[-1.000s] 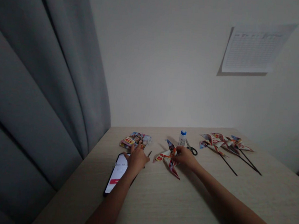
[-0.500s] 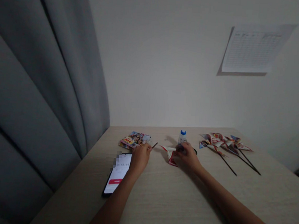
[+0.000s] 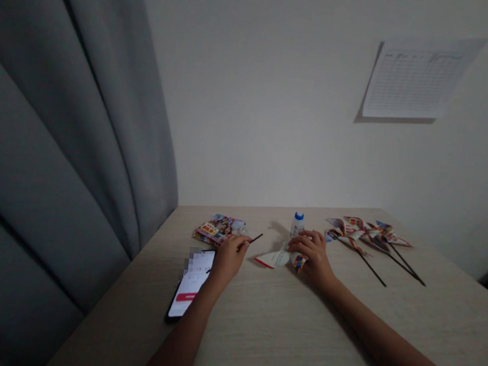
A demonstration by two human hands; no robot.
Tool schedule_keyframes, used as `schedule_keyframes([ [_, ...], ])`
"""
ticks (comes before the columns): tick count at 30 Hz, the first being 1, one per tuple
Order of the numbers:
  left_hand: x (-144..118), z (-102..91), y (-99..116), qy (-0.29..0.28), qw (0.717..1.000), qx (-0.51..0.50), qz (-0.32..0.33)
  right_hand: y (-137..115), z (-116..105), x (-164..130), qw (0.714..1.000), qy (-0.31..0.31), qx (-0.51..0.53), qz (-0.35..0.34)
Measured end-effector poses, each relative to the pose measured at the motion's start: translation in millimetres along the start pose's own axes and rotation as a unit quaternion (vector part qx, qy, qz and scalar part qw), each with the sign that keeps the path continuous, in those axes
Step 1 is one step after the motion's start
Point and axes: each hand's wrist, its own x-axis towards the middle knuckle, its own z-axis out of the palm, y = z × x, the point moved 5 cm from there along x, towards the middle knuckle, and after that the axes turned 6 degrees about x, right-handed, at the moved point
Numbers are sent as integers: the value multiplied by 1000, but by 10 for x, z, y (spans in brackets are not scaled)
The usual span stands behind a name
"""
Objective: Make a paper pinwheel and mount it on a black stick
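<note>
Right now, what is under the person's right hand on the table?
The right hand rests on a folded printed paper pinwheel, whose white and red edge sticks out to the left. The part beneath the palm is covered, as is anything else lying there.

Little can be read here. On the stack of printed leaflets (image 3: 218, 228) lying near the desk's (image 3: 282, 334) left edge, toward its far side, a yellow price tag carries red digits that look like "89"; the rest of the print is too small to make out. The phone (image 3: 190, 285) lying screen-up by the same left edge, nearer the person, shows a white screen with a red bar and a blurred-out patch at the top; no words can be read on it. The sheet of paper (image 3: 415, 78) stuck on the wall above the desk's far right corner holds a ruled table, its lines too faint to read.
</note>
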Motion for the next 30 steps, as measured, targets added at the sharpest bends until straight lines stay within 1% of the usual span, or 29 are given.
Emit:
schedule_keyframes([
  [4, -66, 56, 150, -4, 1000, -12, 8, -31, 32, -11, 1000, 7, 18, 1],
  [9, -139, 146, 281, -11, 1000, 8, 14, -125, 37, 1, 999, 4, 30, -25],
  [15, -163, 205, 299, -27, 999, 40, -8, -115, 62, -13, 999, -3, 37, -22],
  [24, -176, 200, 334, -36, 999, 32, -11, -47, 103, -35, 999, -8, 42, -2],
  [30, -177, 189, 352, -39, 999, 26, -11, -46, 100, -36, 999, 1, 50, 2],
])
